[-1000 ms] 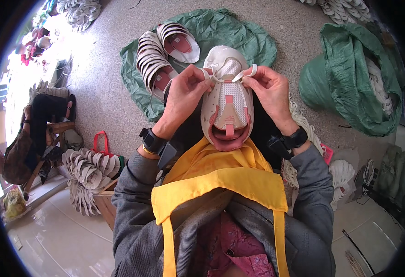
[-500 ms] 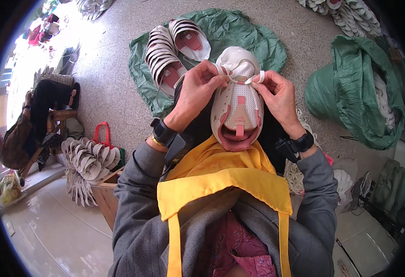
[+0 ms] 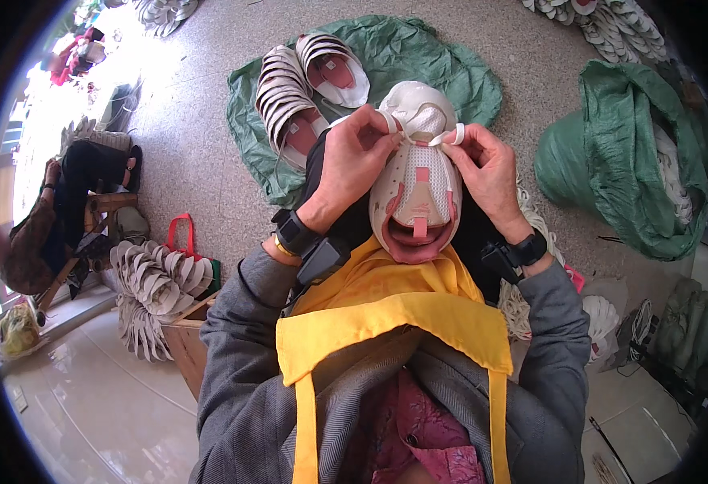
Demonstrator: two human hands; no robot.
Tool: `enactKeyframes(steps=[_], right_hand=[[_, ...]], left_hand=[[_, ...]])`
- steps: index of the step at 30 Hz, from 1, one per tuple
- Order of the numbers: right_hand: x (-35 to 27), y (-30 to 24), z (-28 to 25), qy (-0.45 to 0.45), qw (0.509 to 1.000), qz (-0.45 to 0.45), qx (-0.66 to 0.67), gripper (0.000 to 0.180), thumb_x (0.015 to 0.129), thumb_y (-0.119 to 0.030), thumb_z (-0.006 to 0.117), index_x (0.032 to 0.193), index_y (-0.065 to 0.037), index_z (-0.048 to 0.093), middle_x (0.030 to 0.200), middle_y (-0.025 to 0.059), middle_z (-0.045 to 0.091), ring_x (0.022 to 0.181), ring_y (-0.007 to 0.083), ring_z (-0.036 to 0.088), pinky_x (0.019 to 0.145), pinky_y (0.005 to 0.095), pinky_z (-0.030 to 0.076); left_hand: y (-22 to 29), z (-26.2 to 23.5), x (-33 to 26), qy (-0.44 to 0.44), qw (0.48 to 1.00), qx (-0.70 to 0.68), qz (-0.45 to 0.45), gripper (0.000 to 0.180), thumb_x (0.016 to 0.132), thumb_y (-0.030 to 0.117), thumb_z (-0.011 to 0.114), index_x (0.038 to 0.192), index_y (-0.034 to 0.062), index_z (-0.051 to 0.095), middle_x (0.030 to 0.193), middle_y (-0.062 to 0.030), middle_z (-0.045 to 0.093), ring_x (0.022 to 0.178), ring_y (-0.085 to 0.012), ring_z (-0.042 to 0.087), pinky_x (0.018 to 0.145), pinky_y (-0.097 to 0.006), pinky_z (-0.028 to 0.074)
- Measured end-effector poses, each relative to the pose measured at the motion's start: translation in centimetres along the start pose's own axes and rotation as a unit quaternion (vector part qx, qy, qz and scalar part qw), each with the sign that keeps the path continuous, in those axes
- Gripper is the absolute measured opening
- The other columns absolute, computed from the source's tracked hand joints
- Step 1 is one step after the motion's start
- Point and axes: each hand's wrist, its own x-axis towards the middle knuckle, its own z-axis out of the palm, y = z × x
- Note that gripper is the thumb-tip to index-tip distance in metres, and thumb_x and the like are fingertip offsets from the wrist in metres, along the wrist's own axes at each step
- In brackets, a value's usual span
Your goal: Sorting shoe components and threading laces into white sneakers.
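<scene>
A white and pink sneaker upper [image 3: 418,177] rests on my lap, its toe pointing away and its pink-lined opening toward me. Across the lower end of its lacing area runs a white shoelace [image 3: 421,142]. My left hand [image 3: 356,157] pinches the lace at the left eyelet side with thumb and forefinger. On the opposite side, my right hand [image 3: 483,161] grips the other part of the lace, a loop of it standing up by the forefinger. The fingertips cover the outer eyelets.
A green woven sheet [image 3: 418,52] lies on the floor ahead with stacked shoe uppers [image 3: 285,97] on it. At right stands a green sack [image 3: 588,161] holding pale laces or uppers. More uppers [image 3: 156,278] sit by a wooden box [image 3: 185,347] at left. Another person [image 3: 39,234] sits far left.
My left hand has shifted slightly right, closer to the shoe's middle, still pinching the lace. The right hand and the shoe have hardly moved.
</scene>
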Motion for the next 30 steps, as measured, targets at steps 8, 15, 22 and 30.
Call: enactKeyframes(steps=[8, 15, 22, 30], right_hand=[[0.0, 0.0, 0.1, 0.011, 1.000, -0.011, -0.013, 0.008, 0.088, -0.006, 0.072, 0.094, -0.002, 0.068, 0.082, 0.0025, 0.073, 0.073, 0.0070, 0.068, 0.066, 0.0248, 0.053], [-0.2, -0.6, 0.2, 0.022, 0.999, -0.019, -0.032, 0.009, 0.087, -0.004, 0.073, 0.094, -0.001, 0.069, 0.084, 0.0043, 0.074, 0.076, 0.0080, 0.069, 0.067, 0.0248, 0.054], [0.2, -0.4, -0.4, 0.009, 0.999, 0.041, 0.017, 0.010, 0.087, -0.008, 0.075, 0.091, 0.000, 0.070, 0.081, 0.0036, 0.073, 0.075, 0.0069, 0.068, 0.067, 0.0238, 0.053], [0.5, -0.9, -1.0, -0.037, 0.998, 0.040, -0.044, 0.012, 0.088, -0.009, 0.075, 0.089, 0.002, 0.068, 0.079, 0.0037, 0.072, 0.074, 0.0059, 0.066, 0.065, 0.0233, 0.053]], left_hand=[[2.6, 0.6, -0.4, 0.012, 0.978, 0.191, 0.089, 0.014, 0.081, -0.006, 0.067, 0.091, -0.0004, 0.059, 0.086, -0.0081, 0.065, 0.079, -0.0146, 0.066, 0.071, -0.027, 0.051], [3.1, 1.5, -0.1, 0.014, 0.955, 0.225, 0.192, 0.009, 0.077, -0.004, 0.062, 0.082, -0.0006, 0.056, 0.078, -0.0145, 0.060, 0.073, -0.0380, 0.061, 0.064, -0.043, 0.050], [3.0, 0.8, -0.3, 0.038, 0.981, 0.179, 0.059, 0.015, 0.079, 0.004, 0.072, 0.086, -0.0016, 0.059, 0.073, -0.0127, 0.065, 0.065, -0.0222, 0.066, 0.061, -0.035, 0.051], [3.5, 0.8, -0.3, -0.003, 0.979, 0.196, 0.054, 0.016, 0.081, 0.004, 0.071, 0.087, -0.0022, 0.058, 0.072, -0.0144, 0.064, 0.063, -0.0244, 0.064, 0.060, -0.035, 0.050]])
